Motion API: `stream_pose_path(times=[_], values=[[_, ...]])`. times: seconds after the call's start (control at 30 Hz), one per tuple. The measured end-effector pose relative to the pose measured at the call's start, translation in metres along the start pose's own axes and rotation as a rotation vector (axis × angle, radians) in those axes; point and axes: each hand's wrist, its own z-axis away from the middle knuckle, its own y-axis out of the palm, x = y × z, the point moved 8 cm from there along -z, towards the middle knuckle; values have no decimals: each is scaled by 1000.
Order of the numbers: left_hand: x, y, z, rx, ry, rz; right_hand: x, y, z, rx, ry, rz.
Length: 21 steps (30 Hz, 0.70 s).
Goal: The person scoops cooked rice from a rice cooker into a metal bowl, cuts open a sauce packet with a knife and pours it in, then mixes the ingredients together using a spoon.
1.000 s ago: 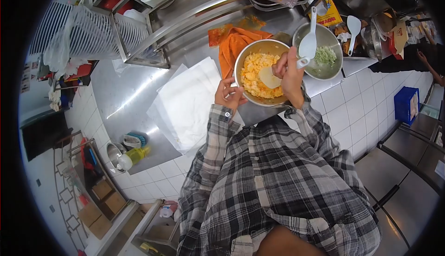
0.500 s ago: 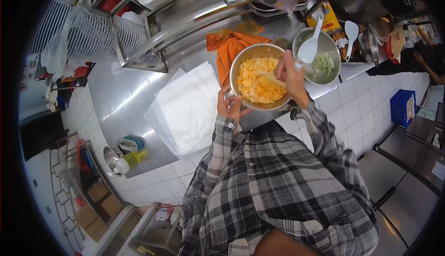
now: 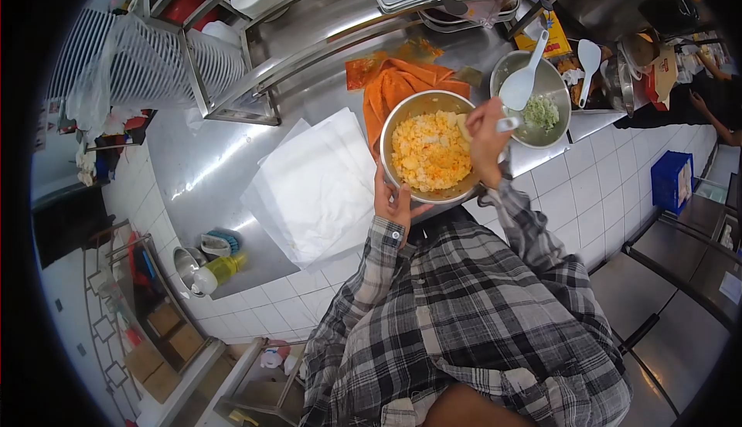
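Note:
A steel mixing bowl (image 3: 427,104) of orange-yellow rice (image 3: 430,153) is at the counter's near edge. My left hand (image 3: 393,199) grips its left rim, with the thumb on the edge and the fingers outside. Over the bowl's right rim, my right hand (image 3: 488,142) is closed round a spatula (image 3: 507,124); the pale handle end sticks out of the fist, and the blade is mostly hidden at the bowl's right side. Next to it stands a second steel bowl (image 3: 562,110) with chopped pale-green pieces (image 3: 541,113) and a white rice paddle (image 3: 518,87) resting in it.
An orange cloth (image 3: 379,102) lies behind the bowl. White paper sheets (image 3: 313,187) cover the counter to the left. A metal shelf (image 3: 309,52) overhangs the back, and another white paddle (image 3: 589,64) lies at right. A yellow bottle (image 3: 224,268) stands at far left.
The rice bowl has shifted slightly toward me, with my left hand on it. My right hand has drawn the spatula's blade from the middle of the rice to the right side.

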Motion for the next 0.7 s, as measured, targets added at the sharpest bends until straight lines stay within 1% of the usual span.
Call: stream_pose_path(times=[0.07, 0.1, 0.2, 0.27, 0.3, 0.33, 0.37, 0.43, 0.47, 0.53, 0.57, 0.63, 0.67, 0.7], values=[[3, -2, -4, 41, -6, 6, -24, 13, -4, 73, 96, -112], [3, -6, -7, 59, -16, 8, -26, 26, -9, 197, 154, -299], [0, -12, -11, 130, -72, -33, -44, 63, -7, 476, 455, -606], [-7, -11, -15, 144, -61, -23, -31, 68, 17, 649, 296, -294], [-9, -9, -13, 137, -42, 7, -11, 68, 36, 730, 218, -110], [-9, -8, -11, 130, -30, 38, 36, 79, 59, 944, -127, -11], [-8, -9, -15, 157, 51, 41, 71, 85, 88, 1141, -480, 95], [-4, -9, -22, 212, 217, 49, 44, 77, 116, 1201, -459, 183], [3, -11, -23, 189, 178, 105, 28, 73, 124, 1230, -450, 226], [4, -9, -16, 141, 98, 210, 24, 70, 115, 1201, -404, 182], [2, -6, -15, 162, 61, 233, 21, 69, 108, 1186, -383, 158], [2, -7, -11, 129, 15, 191, 16, 47, 63, 856, -120, -172], [3, -8, -11, 110, -3, 174, 8, 29, 38, 544, 15, -313], [3, -8, -12, 108, 1, 174, 41, 35, 19, 592, 146, -611]])
